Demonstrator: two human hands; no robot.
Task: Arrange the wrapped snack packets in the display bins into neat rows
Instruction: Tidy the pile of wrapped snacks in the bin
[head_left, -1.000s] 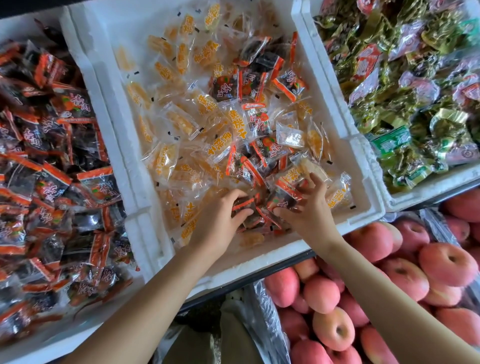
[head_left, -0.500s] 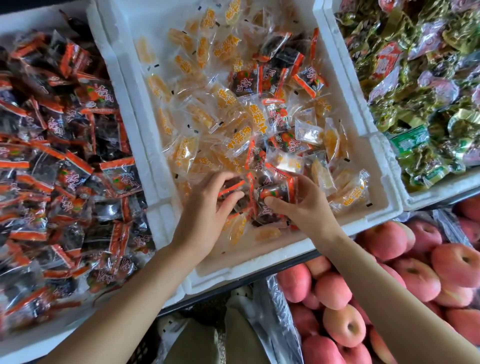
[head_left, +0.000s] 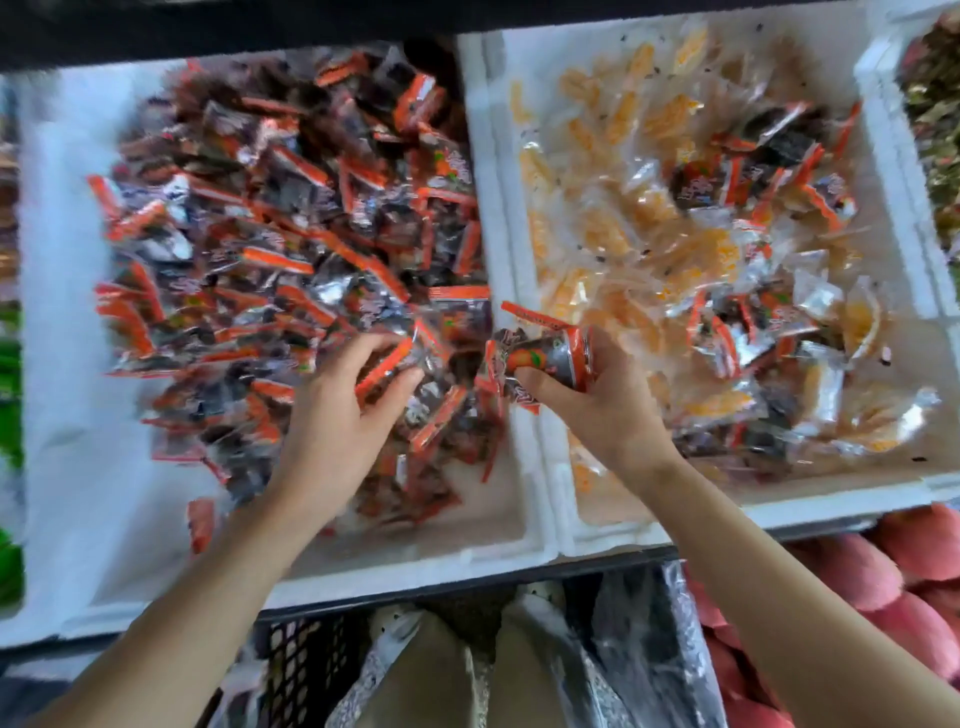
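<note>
Two white foam bins sit side by side. The left bin (head_left: 78, 364) holds a loose heap of dark packets with orange-red edges (head_left: 270, 234). The right bin (head_left: 904, 182) holds clear yellow packets (head_left: 623, 218) mixed with several dark orange-edged ones (head_left: 753, 171). My right hand (head_left: 597, 410) grips a bunch of dark orange-edged packets (head_left: 540, 358) above the wall between the bins. My left hand (head_left: 337, 410) hovers over the left bin's heap with fingers spread, an orange-edged packet (head_left: 384, 366) at its fingertips; the view is blurred.
Peaches (head_left: 857, 571) lie in a lower crate at the right. A third bin with green-wrapped packets (head_left: 935, 114) is at the far right edge. A black crate (head_left: 306, 670) and plastic bags sit below the bins' front rim.
Both hands have moved from the right bin's front toward the left bin. The right hand has picked up a bunch of dark packets and carried them to the dividing wall. The camera swung left.
</note>
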